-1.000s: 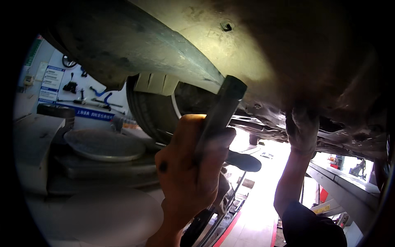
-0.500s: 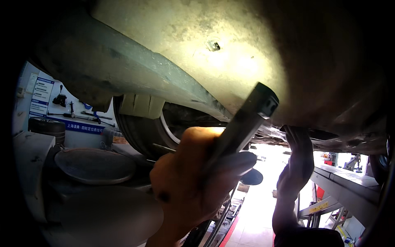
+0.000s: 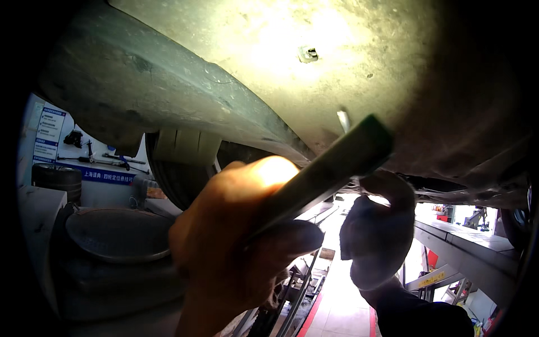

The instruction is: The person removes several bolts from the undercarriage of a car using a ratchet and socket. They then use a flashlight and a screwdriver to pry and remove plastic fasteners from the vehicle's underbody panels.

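Observation:
My left hand (image 3: 224, 219) is wrapped round a dark bar-shaped flashlight (image 3: 337, 163). Its beam falls on the underbody cover (image 3: 258, 62) of a raised car, round a small square hole (image 3: 308, 54). To the right, my right hand (image 3: 379, 230) is raised below the cover with its fingers curled. A slim metal rod (image 3: 343, 121) with a bright tip sticks up above the hand, partly behind the flashlight. It seems to be held in the right hand, but its lower part is hidden and I cannot tell its kind.
A car wheel (image 3: 174, 174) hangs at the left behind the cover's edge. Below it stands a round dark pad (image 3: 118, 233). A lift ramp (image 3: 466, 244) runs along the right. Car parts hang on the far left wall above a stacked tyre (image 3: 56, 182).
The flashlight has tilted rightward, and its bright patch moved up and left. My right hand came down and left from the underbody, its fingers now curled. The metal rod now shows above it.

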`<action>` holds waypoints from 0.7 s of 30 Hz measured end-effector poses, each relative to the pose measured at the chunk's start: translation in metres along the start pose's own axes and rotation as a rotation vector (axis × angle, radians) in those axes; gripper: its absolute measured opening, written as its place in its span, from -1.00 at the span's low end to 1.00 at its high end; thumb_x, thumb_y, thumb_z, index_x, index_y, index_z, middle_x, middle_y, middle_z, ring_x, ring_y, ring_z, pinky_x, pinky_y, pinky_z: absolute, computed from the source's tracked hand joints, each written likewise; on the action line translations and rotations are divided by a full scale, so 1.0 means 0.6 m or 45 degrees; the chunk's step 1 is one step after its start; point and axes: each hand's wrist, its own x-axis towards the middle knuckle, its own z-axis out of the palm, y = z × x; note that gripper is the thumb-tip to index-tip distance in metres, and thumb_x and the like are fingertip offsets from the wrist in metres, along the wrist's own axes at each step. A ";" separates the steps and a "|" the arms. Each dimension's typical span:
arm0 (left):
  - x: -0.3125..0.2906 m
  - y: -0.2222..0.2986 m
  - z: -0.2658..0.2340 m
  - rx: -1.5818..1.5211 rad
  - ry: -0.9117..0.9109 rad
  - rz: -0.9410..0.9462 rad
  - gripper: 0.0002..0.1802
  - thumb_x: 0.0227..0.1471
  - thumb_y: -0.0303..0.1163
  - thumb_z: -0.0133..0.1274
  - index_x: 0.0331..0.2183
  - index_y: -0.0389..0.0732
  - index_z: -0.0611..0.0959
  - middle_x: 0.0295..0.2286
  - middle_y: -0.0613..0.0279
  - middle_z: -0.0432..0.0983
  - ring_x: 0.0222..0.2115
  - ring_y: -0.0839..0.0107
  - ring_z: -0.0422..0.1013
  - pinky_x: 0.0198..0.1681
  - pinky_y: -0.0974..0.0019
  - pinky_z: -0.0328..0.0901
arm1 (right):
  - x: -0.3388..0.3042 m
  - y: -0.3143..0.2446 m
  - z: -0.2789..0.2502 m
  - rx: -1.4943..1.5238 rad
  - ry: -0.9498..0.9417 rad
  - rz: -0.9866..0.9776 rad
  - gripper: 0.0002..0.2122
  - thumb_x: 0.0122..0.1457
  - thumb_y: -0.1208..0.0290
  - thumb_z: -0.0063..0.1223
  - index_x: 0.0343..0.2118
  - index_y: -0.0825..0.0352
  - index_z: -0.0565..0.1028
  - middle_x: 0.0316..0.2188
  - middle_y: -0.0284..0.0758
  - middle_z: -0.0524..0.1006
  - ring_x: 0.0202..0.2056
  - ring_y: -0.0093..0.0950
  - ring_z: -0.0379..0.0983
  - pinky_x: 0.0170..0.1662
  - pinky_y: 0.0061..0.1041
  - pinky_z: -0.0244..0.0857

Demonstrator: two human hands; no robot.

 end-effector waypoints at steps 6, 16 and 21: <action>-0.007 0.002 -0.016 0.074 -0.134 0.058 -0.60 0.19 -0.17 0.00 -0.21 -0.38 0.54 -0.44 0.24 0.43 -0.51 0.50 0.33 -0.40 0.38 0.24 | 0.005 -0.015 0.009 -0.167 0.256 -0.176 -0.70 0.01 0.72 0.03 -0.13 0.50 0.51 -0.22 -0.09 0.59 -0.30 -0.36 0.56 -0.23 -0.44 0.45; -0.039 0.024 -0.014 -0.028 0.032 -0.269 -0.40 0.13 0.04 0.15 -0.16 -0.38 0.47 -0.50 0.25 0.46 -0.59 0.61 0.29 -0.55 0.52 0.18 | 0.028 -0.043 0.007 -0.470 0.289 -0.291 -0.71 0.18 0.52 0.02 -0.05 0.51 0.54 -0.12 -0.11 0.61 -0.10 -0.30 0.58 0.01 -0.42 0.41; -0.039 0.010 -0.031 0.029 0.017 -0.071 -0.53 -0.04 -0.10 0.37 -0.23 -0.24 0.63 -0.61 0.18 0.53 -0.65 0.39 0.47 -0.60 0.38 0.31 | 0.044 -0.070 0.012 -0.581 0.200 -0.217 -0.67 0.11 0.50 0.04 -0.05 0.47 0.56 -0.14 -0.12 0.62 -0.17 -0.30 0.60 -0.08 -0.43 0.44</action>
